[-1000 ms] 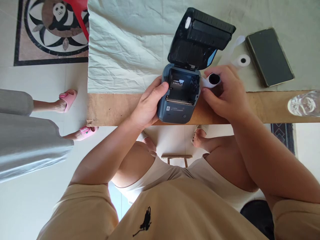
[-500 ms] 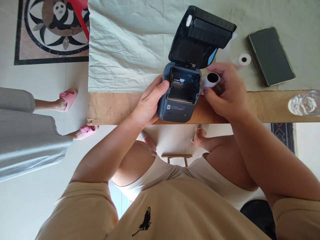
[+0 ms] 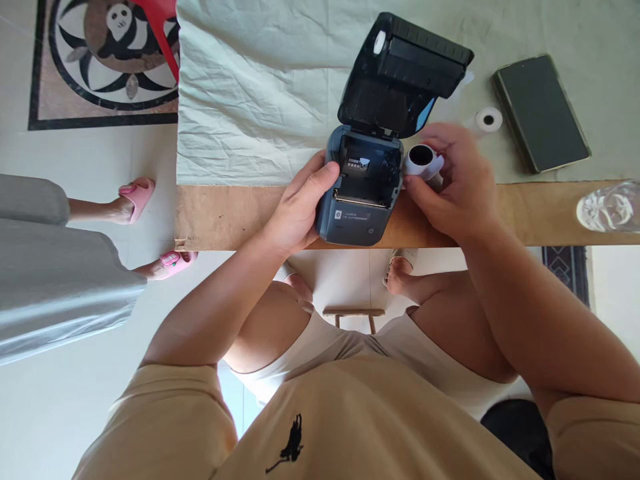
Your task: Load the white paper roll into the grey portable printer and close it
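A dark label printer [image 3: 357, 223] is tilted at the table's front edge, its hinged lid [image 3: 380, 87] swung up and its paper bay bare inside. My left hand [image 3: 303, 200] grips the printer's left side, thumb over the rim of the bay. Just right of the printer, my right hand [image 3: 455, 180] pinches a small white paper roll [image 3: 421, 159] with a dark core between thumb and fingers. A flap of paper sticks out from the roll's right side. Another white roll [image 3: 488, 120] with a narrower core rests behind my right hand.
A dark phone [image 3: 543, 113] lies on the green cloth [image 3: 260, 87] at the right. A clear glass [image 3: 607, 207] sits at the wooden table edge [image 3: 225, 210]. To the left, a person in pink slippers [image 3: 137, 200] stands near a red chair [image 3: 160, 30].
The roll in my right hand has turned a little, and a flap of its paper now shows at the right. My left hand and the printer have hardly moved.
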A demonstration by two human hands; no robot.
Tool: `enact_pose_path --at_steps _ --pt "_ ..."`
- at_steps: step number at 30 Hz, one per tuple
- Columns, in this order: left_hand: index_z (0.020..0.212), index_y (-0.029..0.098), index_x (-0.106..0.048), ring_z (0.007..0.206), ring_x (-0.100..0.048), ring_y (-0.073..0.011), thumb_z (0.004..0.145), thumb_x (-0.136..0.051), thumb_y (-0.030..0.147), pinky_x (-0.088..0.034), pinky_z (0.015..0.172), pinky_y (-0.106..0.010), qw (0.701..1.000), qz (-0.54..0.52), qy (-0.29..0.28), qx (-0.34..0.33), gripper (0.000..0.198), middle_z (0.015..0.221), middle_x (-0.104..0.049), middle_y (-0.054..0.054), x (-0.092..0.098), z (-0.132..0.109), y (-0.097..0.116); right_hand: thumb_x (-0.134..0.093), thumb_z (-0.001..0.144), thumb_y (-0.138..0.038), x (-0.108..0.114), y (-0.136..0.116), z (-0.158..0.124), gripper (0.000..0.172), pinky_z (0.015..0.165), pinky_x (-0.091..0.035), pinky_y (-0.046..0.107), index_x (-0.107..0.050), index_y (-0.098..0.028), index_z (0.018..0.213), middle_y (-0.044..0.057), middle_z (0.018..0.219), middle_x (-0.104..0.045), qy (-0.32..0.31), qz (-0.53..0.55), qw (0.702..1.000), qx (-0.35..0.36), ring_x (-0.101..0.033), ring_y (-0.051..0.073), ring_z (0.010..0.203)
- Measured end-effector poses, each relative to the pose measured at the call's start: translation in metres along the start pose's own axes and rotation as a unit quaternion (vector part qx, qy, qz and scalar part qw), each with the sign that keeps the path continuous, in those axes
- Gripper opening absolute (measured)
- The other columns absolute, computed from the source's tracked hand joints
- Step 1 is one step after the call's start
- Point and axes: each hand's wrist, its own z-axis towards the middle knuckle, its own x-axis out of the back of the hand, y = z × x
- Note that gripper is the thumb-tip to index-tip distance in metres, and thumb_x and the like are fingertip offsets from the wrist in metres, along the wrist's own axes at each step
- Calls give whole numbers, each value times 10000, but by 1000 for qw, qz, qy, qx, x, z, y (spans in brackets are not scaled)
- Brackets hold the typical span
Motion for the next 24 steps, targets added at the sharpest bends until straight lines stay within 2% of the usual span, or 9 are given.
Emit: enact_pose_path --at_steps 3,4,6,9,12,16,19,20,24 --pt "1059 220 -655 870 -705 -189 916 -651 499 -535 646 -278 1000 -2 -6 0 313 920 -689 -19 -2 -2 1 -685 841 -369 6 -16 1 419 673 -531 339 -565 -314 1239 28 1011 -632 85 48 995 24 -586 150 769" --pt "1064 221 -645 862 -700 -186 891 -691 485 -538 652 -283 1000 -1 -4 1 319 935 -687 -21 -2 -2 1 -683 845 -368 9 -25 3 361 662 -521 331 -600 -316 1192 25 988 -621 122 52 990 46 -586 151 774" --pt "1079 219 -625 897 -704 -201 830 -767 463 -556 695 -302 1000 8 -1 6 377 979 -685 -25 -2 -2 2 -652 875 -331 14 -44 6 336 747 -551 364 -630 -339 1210 22 997 -638 146 28 985 91 -632 179 875" --pt "1109 214 -606 1024 -706 -253 788 -797 471 -576 793 -338 999 32 -4 8 454 1015 -689 -32 -1 -2 1 -635 896 -280 13 -67 12 414 907 -571 412 -608 -362 1301 23 1102 -672 108 -23 980 164 -659 214 1050" --pt "1130 229 -589 1093 -694 -276 790 -779 500 -584 843 -361 999 36 -9 5 475 1040 -708 -36 0 -2 -1 -615 909 -237 4 -75 16 425 921 -572 417 -566 -383 1305 1 1147 -695 64 -45 987 142 -687 209 1058" --pt "1150 253 -581 1183 -657 -275 799 -773 505 -566 929 -358 999 39 -18 9 473 1138 -694 -33 4 -4 -2 -630 900 -258 -7 -71 17 243 804 -592 439 -585 -311 1132 5 1085 -742 24 -101 992 74 -729 233 967" --pt "1165 257 -590 1240 -621 -268 818 -765 498 -533 995 -347 998 49 -29 3 456 1169 -670 -28 6 -5 -2 -604 900 -270 -11 -70 19 46 845 -591 486 -597 -285 943 -2 1075 -764 12 -119 991 67 -738 240 963" --pt "1160 255 -593 1229 -624 -269 818 -766 501 -533 987 -348 998 50 -29 2 455 1145 -672 -29 6 -5 -2 -581 905 -260 -11 -71 19 34 856 -587 492 -597 -287 891 -13 1074 -768 11 -122 990 72 -740 234 966" --pt "1074 239 -607 1136 -657 -271 789 -782 532 -555 924 -357 999 42 -10 8 445 999 -672 -23 3 -6 0 -546 933 -276 -10 -73 19 161 851 -572 481 -622 -294 793 -38 1029 -772 6 -113 989 92 -732 224 1019"
